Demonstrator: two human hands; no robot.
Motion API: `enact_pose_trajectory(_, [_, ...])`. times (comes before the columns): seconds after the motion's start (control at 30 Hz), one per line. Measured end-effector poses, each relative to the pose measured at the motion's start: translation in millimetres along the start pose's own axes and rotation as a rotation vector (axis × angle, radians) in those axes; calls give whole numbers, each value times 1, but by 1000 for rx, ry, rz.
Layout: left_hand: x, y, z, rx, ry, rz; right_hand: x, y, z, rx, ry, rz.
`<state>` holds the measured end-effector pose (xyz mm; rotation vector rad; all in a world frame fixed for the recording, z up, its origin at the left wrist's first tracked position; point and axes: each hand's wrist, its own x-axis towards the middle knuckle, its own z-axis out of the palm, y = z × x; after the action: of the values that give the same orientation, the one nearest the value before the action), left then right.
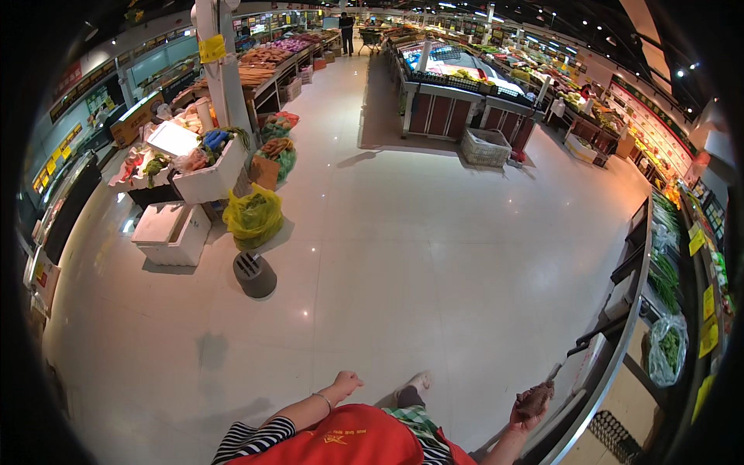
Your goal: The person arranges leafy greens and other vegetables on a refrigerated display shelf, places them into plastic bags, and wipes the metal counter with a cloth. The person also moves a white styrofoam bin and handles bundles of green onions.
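Low in the head view, my left hand hangs in front of my red apron, fingers curled and nothing seen in it. A bracelet circles that wrist. At the lower right, my right hand holds a brownish, crumpled cloth-like item, whose exact kind I cannot tell. That hand is beside the metal edge of a produce shelf. One of my feet shows on the pale tiled floor between the hands.
A grey plastic stool stands ahead to the left, near a yellow bag of greens and a white foam box. A white crate sits by the central display. Far off, a person stands near a shopping cart.
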<state>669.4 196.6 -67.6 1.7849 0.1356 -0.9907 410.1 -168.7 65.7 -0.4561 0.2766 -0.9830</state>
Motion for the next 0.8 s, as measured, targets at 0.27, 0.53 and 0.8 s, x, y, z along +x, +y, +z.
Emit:
enact_pose_trajectory(0.27, [143,112,30,106,173,46,206,14,10,-60,-71,-2])
enact_pose_trajectory(0.53, [209,102,14,603,227,123,409,116,89,38,-346,276])
enact_pose_trajectory(0.8, [296,127,0,485,232,-315,563,202,154,98,-340,347])
